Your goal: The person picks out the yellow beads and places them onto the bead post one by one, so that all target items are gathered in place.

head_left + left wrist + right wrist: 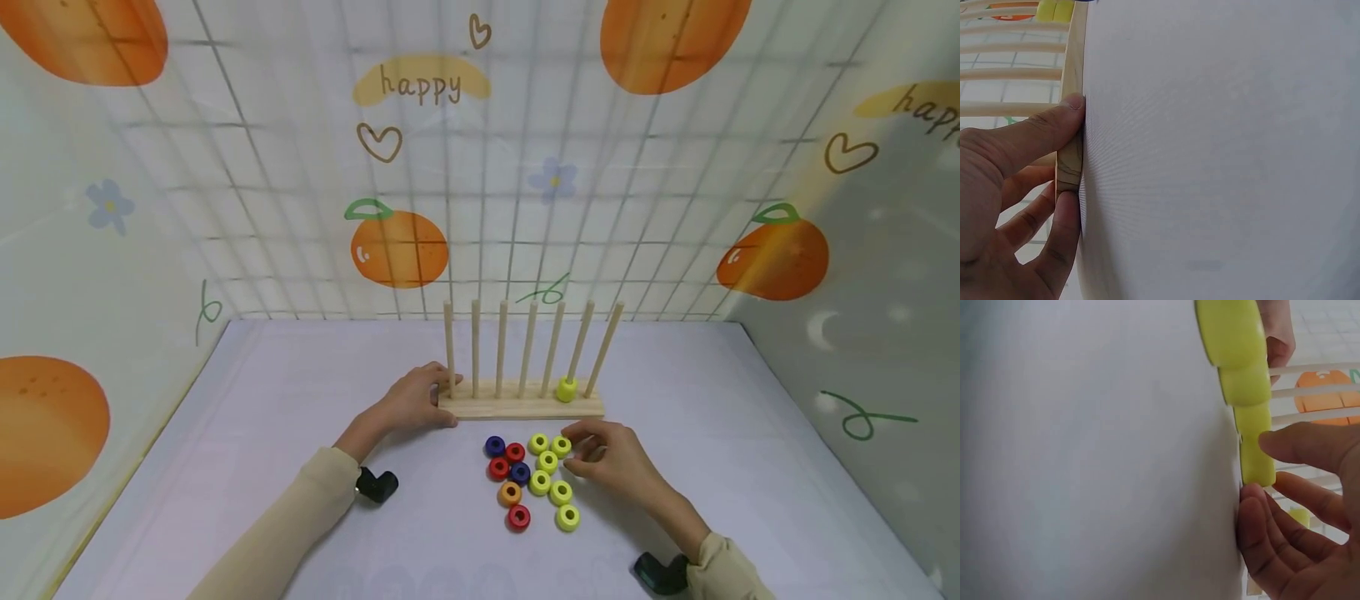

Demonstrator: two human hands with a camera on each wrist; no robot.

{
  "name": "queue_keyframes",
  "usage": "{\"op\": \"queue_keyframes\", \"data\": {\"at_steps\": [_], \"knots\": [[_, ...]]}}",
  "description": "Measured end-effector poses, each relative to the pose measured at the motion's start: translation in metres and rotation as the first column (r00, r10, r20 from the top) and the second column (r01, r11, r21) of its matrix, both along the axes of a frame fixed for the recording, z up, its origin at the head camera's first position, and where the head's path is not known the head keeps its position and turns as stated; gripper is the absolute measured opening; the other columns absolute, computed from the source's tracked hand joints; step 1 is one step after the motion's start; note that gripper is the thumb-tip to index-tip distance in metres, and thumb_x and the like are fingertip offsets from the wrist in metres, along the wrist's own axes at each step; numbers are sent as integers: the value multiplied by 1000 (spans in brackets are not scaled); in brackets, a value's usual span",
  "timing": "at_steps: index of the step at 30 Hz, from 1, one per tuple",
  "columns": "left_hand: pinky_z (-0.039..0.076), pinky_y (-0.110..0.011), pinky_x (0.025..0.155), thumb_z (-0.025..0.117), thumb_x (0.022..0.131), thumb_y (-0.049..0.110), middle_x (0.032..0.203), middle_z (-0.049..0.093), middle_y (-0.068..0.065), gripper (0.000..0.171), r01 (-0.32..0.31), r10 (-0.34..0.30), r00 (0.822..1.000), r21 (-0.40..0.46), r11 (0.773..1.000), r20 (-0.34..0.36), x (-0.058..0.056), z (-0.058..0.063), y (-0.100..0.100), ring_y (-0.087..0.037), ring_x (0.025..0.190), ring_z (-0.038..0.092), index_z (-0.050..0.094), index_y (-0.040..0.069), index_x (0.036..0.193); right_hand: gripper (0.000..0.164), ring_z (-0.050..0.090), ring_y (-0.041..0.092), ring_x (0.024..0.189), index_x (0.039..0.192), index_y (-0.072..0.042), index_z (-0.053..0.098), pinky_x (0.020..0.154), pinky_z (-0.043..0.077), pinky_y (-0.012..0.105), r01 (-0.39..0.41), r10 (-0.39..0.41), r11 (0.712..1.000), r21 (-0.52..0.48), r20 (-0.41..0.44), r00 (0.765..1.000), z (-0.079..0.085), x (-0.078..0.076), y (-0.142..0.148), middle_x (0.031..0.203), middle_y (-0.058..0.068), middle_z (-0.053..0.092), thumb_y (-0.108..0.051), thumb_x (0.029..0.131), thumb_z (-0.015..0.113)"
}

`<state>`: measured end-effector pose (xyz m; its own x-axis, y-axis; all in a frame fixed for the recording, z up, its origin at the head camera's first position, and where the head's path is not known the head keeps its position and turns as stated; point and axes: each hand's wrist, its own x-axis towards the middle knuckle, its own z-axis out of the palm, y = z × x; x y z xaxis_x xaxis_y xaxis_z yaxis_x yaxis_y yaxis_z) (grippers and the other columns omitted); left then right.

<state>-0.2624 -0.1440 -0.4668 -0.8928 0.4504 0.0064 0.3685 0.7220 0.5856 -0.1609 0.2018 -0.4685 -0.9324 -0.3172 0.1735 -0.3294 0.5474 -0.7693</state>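
A wooden rack (517, 408) with several upright pegs stands on the table. My left hand (412, 400) grips its left end, the thumb on the front of the base (1071, 156) and the other fingers at the end and behind. Yellow beads (566, 390) sit low on the second peg from the right. In front of the rack, my right hand (618, 458) holds the rearmost right yellow bead (561, 447) between thumb and fingers. In the right wrist view the thumb touches that yellow bead (1259, 465), still down on the table.
Several more loose yellow beads (567, 517) lie close to the right hand. To their left are red beads (518, 518), dark blue beads (495, 447) and one orange bead (510, 493). A printed curtain (510, 167) hangs behind the white table (315, 358).
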Motion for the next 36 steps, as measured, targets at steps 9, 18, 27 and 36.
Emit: {"op": "queue_keyframes", "data": {"at_steps": [9, 18, 27, 36], "knots": [[43, -39, 92, 92, 71, 28, 126, 59, 5, 69, -2, 2, 1000, 5, 1000, 16, 1, 2, -1, -17, 112, 51, 65, 17, 134, 33, 66, 12, 73, 109, -5, 75, 62, 54, 27, -4, 3, 1000, -6, -10, 1000, -1, -3, -6, 95, 2, 72, -5, 78, 84], [43, -37, 88, 92, 71, 28, 124, 59, 4, 67, -2, 2, 1000, 1, 1000, 5, 3, 3, -1, -16, 105, 52, 66, 17, 132, 28, 66, 10, 72, 103, -11, 77, 60, 54, 28, 0, 0, 1000, -8, -6, 1000, -5, -5, -6, 95, -1, 72, -3, 77, 84], [43, -33, 76, 91, 72, 31, 123, 58, 5, 68, 3, -3, 1000, -9, 1000, 8, 3, 2, -1, -15, 91, 51, 65, 17, 134, 27, 66, 10, 74, 102, -11, 77, 62, 54, 28, 4, -4, 1000, 4, 6, 1000, -4, -4, -7, 95, 0, 72, -2, 77, 84], [44, -33, 76, 91, 73, 31, 123, 59, 5, 69, 13, -13, 1000, -2, 1000, 1, 2, 1, -2, -15, 91, 51, 65, 16, 134, 27, 65, 11, 74, 102, -11, 77, 64, 55, 27, 10, -10, 1000, 11, 4, 1000, -3, -3, -8, 96, -1, 72, -3, 77, 84]]}}
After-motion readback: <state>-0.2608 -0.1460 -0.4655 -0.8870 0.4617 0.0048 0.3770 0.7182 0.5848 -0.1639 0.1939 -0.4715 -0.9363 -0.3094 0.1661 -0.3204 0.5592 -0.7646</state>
